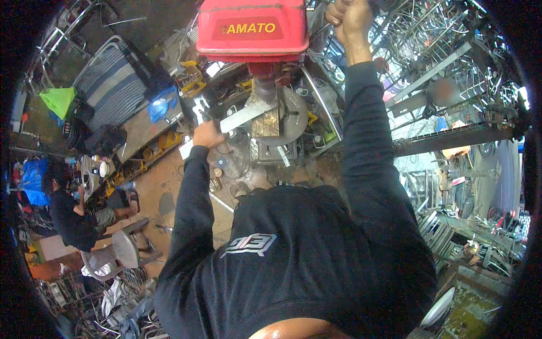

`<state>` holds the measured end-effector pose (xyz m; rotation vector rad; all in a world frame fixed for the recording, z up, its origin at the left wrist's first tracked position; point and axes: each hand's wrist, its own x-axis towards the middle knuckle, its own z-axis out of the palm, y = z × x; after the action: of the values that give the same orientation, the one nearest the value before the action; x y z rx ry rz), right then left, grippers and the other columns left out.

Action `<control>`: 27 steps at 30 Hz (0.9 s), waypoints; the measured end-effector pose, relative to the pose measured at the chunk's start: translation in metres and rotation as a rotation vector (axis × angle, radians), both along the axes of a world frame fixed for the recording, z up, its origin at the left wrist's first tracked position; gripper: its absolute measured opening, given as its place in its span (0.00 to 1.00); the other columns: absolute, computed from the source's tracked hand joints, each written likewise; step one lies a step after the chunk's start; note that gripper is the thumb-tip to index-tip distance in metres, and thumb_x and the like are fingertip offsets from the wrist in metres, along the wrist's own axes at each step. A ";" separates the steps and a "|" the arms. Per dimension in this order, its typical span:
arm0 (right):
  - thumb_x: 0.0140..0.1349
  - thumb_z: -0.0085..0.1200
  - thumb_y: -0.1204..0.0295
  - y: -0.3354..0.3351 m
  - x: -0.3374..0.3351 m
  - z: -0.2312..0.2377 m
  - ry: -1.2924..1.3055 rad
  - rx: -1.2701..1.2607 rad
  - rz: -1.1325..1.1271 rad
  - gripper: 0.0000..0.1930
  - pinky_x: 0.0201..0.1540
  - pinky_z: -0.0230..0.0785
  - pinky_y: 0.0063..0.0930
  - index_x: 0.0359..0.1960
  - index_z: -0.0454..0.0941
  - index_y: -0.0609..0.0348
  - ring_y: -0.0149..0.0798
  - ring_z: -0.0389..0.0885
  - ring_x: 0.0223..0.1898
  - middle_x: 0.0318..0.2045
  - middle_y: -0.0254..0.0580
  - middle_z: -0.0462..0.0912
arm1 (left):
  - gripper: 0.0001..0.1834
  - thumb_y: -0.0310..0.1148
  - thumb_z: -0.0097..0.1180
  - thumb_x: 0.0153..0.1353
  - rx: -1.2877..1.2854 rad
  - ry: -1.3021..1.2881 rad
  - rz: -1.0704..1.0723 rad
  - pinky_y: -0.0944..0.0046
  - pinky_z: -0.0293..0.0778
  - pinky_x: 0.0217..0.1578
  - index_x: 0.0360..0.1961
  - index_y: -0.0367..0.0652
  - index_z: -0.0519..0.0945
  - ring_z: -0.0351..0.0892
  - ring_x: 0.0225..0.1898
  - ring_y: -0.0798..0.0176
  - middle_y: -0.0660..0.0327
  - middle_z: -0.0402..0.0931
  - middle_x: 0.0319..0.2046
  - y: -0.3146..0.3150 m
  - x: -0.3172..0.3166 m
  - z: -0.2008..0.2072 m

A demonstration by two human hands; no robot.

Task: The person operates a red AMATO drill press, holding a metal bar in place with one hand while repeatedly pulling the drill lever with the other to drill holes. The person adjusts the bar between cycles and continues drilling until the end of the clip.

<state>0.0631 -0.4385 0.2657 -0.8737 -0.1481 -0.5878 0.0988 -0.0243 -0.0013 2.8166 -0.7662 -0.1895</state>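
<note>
A drill press with a red head [252, 45] stands in front of me. Below its chuck [264, 90], a flat metal bar [244, 117] lies across a worn block [265, 125] on the round drill table [296, 116]. My left hand [208, 134] is closed round the bar's left part, and one end juts out past it. To the right of the red head, my right hand [351, 21] is raised at arm's length and closed in a fist. Whatever it grips is hidden. The drill tip's contact with the bar is too small to tell.
A person in dark clothes [73, 217] sits at the left, near a plastic chair [118, 254]. A long bench [144, 127] holds a blue plastic bag [161, 105]. Racks of metal tube frames [418, 34] and a beam [451, 140] stand at the right.
</note>
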 end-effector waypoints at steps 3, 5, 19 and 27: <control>0.73 0.44 0.53 0.003 -0.001 -0.001 -0.186 0.144 0.355 0.22 0.12 0.45 0.24 0.21 0.56 0.41 0.25 0.50 0.10 0.12 0.22 0.51 | 0.27 0.52 0.64 0.46 -0.006 0.040 -0.007 0.44 0.79 0.44 0.42 0.42 0.85 0.85 0.38 0.38 0.41 0.84 0.33 0.000 0.001 0.007; 0.73 0.44 0.52 0.004 0.000 0.000 -0.004 -0.025 -0.021 0.22 0.12 0.45 0.23 0.20 0.55 0.41 0.25 0.50 0.10 0.12 0.22 0.51 | 0.27 0.52 0.64 0.46 0.038 0.009 -0.024 0.44 0.79 0.44 0.41 0.42 0.85 0.85 0.38 0.37 0.42 0.84 0.33 -0.001 0.000 0.012; 0.73 0.43 0.51 0.001 -0.001 -0.001 -0.076 0.041 0.124 0.22 0.12 0.44 0.24 0.20 0.56 0.42 0.25 0.50 0.10 0.12 0.23 0.51 | 0.26 0.50 0.65 0.46 0.048 0.057 -0.029 0.44 0.79 0.46 0.40 0.41 0.86 0.84 0.41 0.38 0.41 0.84 0.35 -0.003 0.001 0.026; 0.72 0.43 0.52 0.009 -0.003 0.001 0.089 -0.087 -0.216 0.21 0.13 0.45 0.24 0.21 0.57 0.41 0.25 0.50 0.11 0.13 0.23 0.52 | 0.28 0.54 0.68 0.44 -0.064 0.054 -0.014 0.46 0.78 0.45 0.34 0.38 0.86 0.84 0.40 0.39 0.41 0.83 0.33 0.002 0.008 0.022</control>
<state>0.0603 -0.4292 0.2664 -1.0060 0.0021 -0.7463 0.1068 -0.0219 0.0209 2.7349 -0.7662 -0.2384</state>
